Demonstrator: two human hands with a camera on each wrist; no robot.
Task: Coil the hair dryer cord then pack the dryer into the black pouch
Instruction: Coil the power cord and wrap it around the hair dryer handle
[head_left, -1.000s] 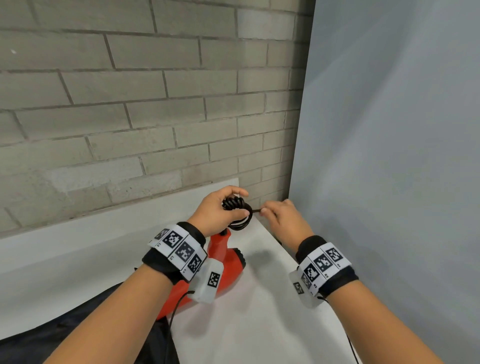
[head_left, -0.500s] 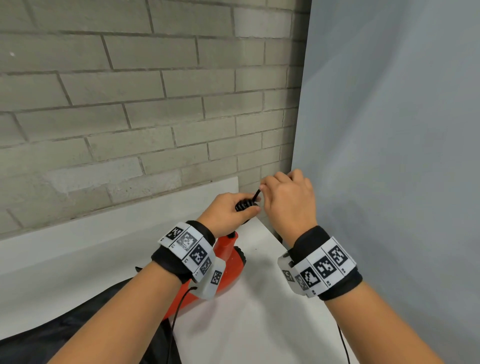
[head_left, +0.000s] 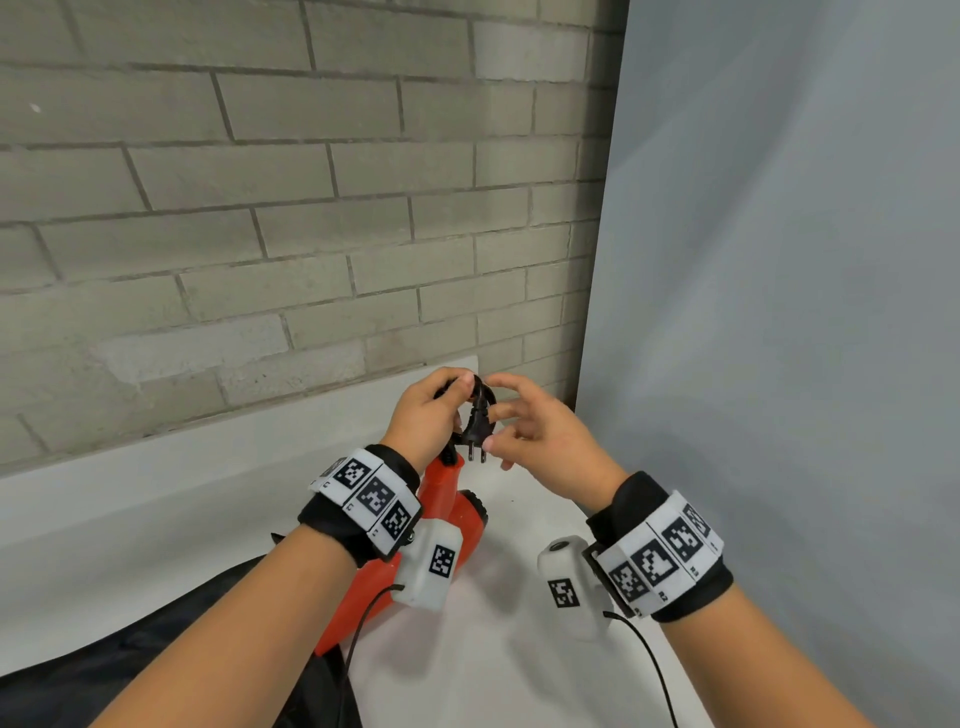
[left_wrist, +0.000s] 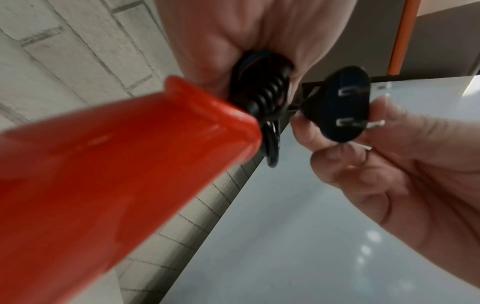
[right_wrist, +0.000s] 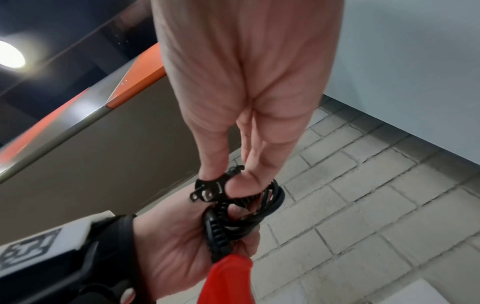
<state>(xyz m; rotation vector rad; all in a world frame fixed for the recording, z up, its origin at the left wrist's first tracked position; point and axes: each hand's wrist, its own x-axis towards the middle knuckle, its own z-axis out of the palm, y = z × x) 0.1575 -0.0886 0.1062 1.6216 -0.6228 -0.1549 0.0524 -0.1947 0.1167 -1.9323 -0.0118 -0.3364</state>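
Head view: left hand (head_left: 423, 415) grips coiled cord (head_left: 480, 391); right hand (head_left: 540, 436) fingers (head_left: 501, 413) pinch plug (head_left: 478, 431).

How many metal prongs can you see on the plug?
2. Both prongs stick out of the black plug side by side, one nearer the coiled cord, the other nearer the fingers of the right hand pinching the plug.

Left hand (head_left: 423, 415) raised, fingers curled, gripping the coiled cord (right_wrist: 249, 214). Right hand (head_left: 540, 436) alongside, thumb and fingertips pinching the plug (left_wrist: 337, 105). Forearms converge.
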